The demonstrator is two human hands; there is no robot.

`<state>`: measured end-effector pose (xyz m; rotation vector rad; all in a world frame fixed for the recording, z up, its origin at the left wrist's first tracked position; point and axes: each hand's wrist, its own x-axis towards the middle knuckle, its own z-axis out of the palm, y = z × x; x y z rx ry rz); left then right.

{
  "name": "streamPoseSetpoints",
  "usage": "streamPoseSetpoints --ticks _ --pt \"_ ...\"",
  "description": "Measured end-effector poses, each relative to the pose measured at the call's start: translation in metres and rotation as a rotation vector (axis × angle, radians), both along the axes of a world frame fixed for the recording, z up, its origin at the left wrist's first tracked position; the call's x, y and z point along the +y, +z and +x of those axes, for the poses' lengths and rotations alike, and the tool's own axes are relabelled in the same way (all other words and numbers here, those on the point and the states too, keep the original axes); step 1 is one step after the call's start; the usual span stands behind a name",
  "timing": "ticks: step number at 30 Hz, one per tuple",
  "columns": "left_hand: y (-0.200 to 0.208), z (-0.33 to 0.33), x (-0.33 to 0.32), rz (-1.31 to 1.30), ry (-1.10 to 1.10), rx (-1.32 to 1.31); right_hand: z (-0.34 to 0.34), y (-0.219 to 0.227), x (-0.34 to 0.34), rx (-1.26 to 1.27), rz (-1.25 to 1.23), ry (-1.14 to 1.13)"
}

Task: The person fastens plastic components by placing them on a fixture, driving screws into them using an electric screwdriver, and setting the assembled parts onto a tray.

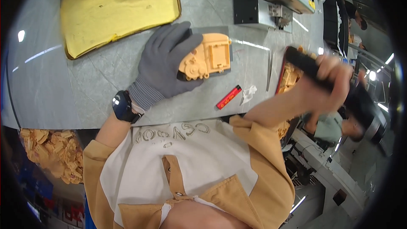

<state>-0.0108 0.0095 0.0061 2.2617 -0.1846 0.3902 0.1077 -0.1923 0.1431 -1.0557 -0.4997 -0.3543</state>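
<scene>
My left hand (160, 61), in a grey knit glove, curls its fingers and thumb round the left side of an orange plastic housing (217, 56). The housing lies on a dark flat pad (224, 30) on the table and has a raised rectangular frame on its right part. Out to the right, my bare right hand (333, 80) is raised and wrapped round a thick black cylindrical tool (365, 107), which looks like an electric screwdriver. Motion blurs this hand and the tool. The glove covers the housing's left edge.
A yellow tray (121, 19) with orange parts stands at the far left, a black and silver machine (271, 0) at the far right. Near the housing lie a red lighter-like stick (228, 97), crumpled white paper (249, 94) and tweezers (269, 70). Orange parts (53, 152) fill a bag at lower left.
</scene>
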Motion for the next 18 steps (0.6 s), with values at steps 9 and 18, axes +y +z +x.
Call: streamPoseSetpoints --ticks 9,18 --pt "0.0 0.003 -0.001 0.014 -0.014 -0.031 0.076 -0.024 -0.001 -0.108 -0.384 -0.355" --pt "-0.002 0.003 -0.004 0.035 0.016 0.002 -0.066 -0.01 0.022 -0.001 -0.291 0.524"
